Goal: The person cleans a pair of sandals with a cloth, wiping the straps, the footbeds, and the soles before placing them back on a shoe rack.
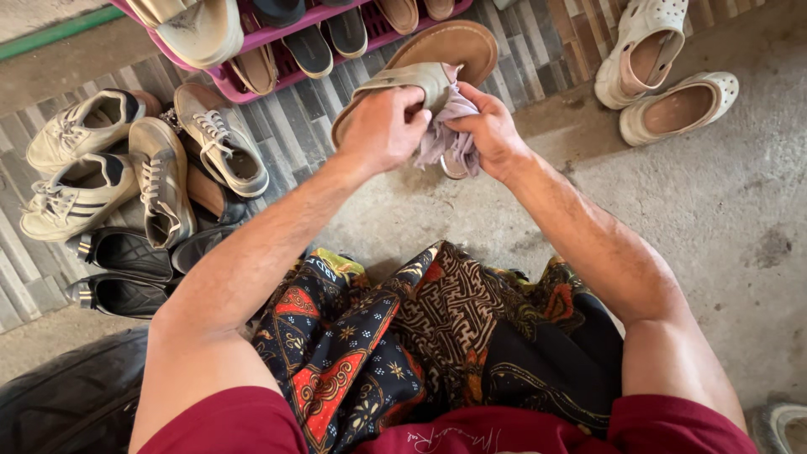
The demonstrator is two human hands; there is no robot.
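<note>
A tan slide sandal (445,52) with a wide olive strap is held up in front of me over the concrete floor. My left hand (382,128) grips it at the strap and the near edge. My right hand (490,130) presses a crumpled pale lilac cloth (443,139) against the strap. Part of the sandal's sole lies hidden behind both hands. Below my arms hangs a patterned wrap of black, red and gold (429,345).
A pink shoe rack (277,34) with several sandals stands at the top. White sneakers (84,126), grey sneakers (220,139) and black shoes (126,252) lie at the left. Two white clogs (664,76) lie at the top right. A black tyre (67,403) is at the bottom left.
</note>
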